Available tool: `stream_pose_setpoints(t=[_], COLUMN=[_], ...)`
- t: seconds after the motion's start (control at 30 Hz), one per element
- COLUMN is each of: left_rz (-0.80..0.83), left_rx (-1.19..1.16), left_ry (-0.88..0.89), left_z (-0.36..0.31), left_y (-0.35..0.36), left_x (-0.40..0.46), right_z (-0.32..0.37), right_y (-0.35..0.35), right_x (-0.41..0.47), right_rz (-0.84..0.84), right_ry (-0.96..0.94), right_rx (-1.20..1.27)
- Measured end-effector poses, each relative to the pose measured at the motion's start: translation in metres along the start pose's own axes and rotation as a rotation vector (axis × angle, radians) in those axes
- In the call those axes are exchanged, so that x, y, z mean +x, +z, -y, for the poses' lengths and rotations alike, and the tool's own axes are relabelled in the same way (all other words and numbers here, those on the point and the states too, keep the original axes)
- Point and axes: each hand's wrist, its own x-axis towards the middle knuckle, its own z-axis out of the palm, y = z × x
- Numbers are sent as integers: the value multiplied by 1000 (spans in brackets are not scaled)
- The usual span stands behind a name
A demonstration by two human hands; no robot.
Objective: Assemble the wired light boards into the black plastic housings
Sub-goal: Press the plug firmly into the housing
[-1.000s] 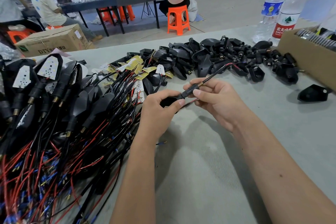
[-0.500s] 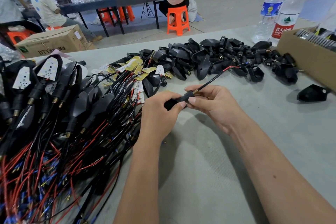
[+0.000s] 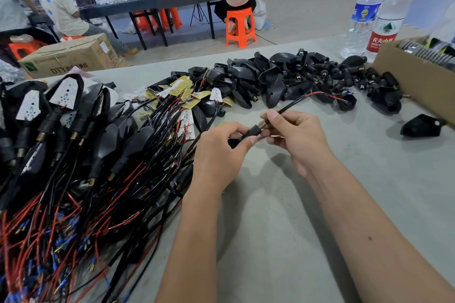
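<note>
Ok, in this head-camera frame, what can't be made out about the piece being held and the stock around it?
- Housing: mostly covered by the left hand; whether a light board sits inside is hidden.
- Wire: its part under the right hand is hidden by the fingers.
- Cardboard box: cut off by the right edge; its contents are too small to identify.
- Finished pile: runs off the left edge.

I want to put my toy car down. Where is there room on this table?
Bare grey table lies between the two forearms, and right of the right hand toward the lone black housing. The left is crowded with wired assemblies; the far side with empty housings.
</note>
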Motion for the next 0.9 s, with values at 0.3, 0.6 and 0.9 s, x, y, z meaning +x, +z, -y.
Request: stream_pose_setpoints(t=[0.3,0.6,0.9], left_rz=[78,-35,-39], left_rx=[-489,-558,-620], left_ry=[-296,-362,-389], left_z=[2,9,6], left_y=[-16,-16,-18], left_x=[0,2,2], right_z=[3,3,-1], right_y=[-8,-10,-9], right_x=[8,8,9], right_rz=[-163,-26,-109], right_ry=[-50,13,6], right_rx=[94,183,222])
